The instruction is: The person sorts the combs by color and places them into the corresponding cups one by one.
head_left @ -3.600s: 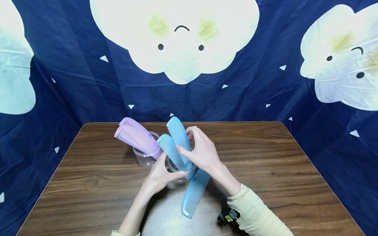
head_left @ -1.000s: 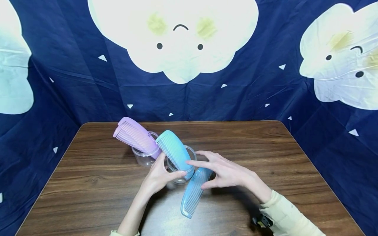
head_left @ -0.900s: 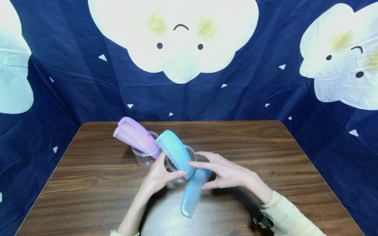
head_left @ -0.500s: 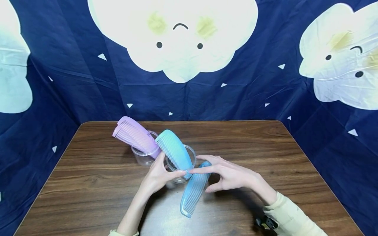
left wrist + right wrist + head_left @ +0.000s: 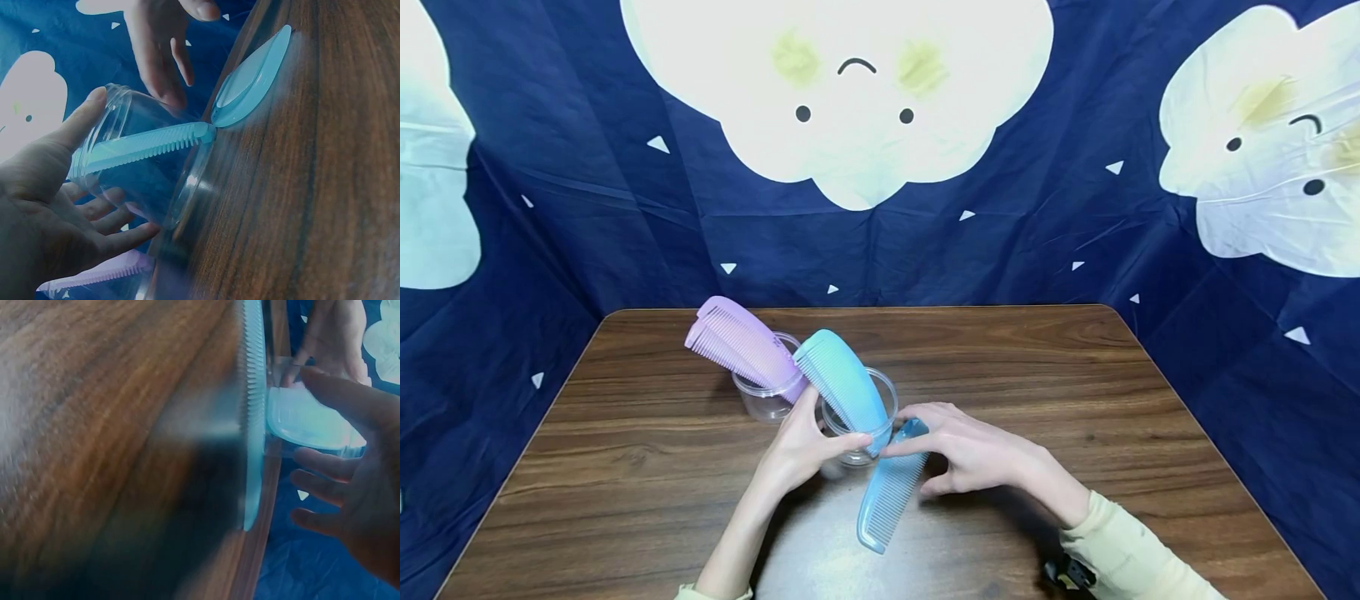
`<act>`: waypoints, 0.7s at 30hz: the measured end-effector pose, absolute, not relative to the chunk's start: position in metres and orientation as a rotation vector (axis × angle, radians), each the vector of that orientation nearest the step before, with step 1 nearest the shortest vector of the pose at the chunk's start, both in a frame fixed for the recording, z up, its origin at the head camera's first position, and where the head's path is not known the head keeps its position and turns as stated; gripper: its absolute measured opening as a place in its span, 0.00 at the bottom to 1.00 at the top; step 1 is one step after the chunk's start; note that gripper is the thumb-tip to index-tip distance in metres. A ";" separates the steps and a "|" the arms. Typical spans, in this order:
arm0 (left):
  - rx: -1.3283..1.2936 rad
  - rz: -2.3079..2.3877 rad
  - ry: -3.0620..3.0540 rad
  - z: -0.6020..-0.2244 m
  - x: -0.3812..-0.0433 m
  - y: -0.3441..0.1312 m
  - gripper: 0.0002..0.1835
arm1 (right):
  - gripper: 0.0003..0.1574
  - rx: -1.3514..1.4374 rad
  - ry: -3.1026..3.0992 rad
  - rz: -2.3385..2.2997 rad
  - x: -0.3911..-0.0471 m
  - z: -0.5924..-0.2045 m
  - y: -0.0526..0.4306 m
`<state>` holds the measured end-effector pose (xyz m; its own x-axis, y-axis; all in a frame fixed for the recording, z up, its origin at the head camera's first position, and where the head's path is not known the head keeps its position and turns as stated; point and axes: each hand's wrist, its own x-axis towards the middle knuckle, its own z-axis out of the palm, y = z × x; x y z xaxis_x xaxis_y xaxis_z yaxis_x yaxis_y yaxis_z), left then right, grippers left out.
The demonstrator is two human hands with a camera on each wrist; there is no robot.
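My left hand (image 5: 797, 450) grips a clear plastic jar (image 5: 891, 390), thumb on the near side and fingers round the far side. Two light blue combs (image 5: 841, 379) lean together in it, tilted to the upper left. A loose blue comb (image 5: 886, 508) lies on the table just right of the jar. Over its far end is my right hand (image 5: 977, 450), fingers spread and bent a little, thumb beside the teeth. In the right wrist view, a gap shows between the right hand's fingers (image 5: 319, 462) and the loose comb (image 5: 253, 444).
Behind my left hand stands a second clear jar (image 5: 763, 407) with purple combs (image 5: 741, 342) leaning left. The wooden table (image 5: 625, 467) ends at a dark blue cloth (image 5: 647, 250) with clouds. A small black device (image 5: 1067, 573) hangs below the right sleeve.
My right hand has let go of a blue comb, now in the jar against the other one. It has moved right and down to the loose comb. The left hand stays on the jar.
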<state>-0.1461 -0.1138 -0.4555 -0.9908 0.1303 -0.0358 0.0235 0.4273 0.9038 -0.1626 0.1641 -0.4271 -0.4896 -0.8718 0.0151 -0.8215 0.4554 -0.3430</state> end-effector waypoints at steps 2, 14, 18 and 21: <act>0.137 1.618 2.569 -0.455 -0.146 -0.114 0.50 | 0.42 -1.482 2.553 -0.411 -0.163 -0.430 0.162; 0.117 1.617 2.561 -0.454 -0.146 -0.113 0.51 | 0.43 -1.440 2.619 -0.176 -0.161 -0.442 0.151; 0.122 1.626 2.555 -0.454 -0.146 -0.113 0.51 | 0.42 -1.410 2.615 -0.141 -0.161 -0.444 0.149; 0.126 1.639 2.543 -0.454 -0.145 -0.113 0.51 | 0.42 -1.402 2.611 -0.135 -0.161 -0.445 0.147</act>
<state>-0.1454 -0.1128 -0.4539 -0.9901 0.1311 -0.0505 0.0082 0.4126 0.9109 -0.1612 0.1475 -0.4446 -0.5416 -0.8333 -0.1111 -0.8175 0.5528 -0.1617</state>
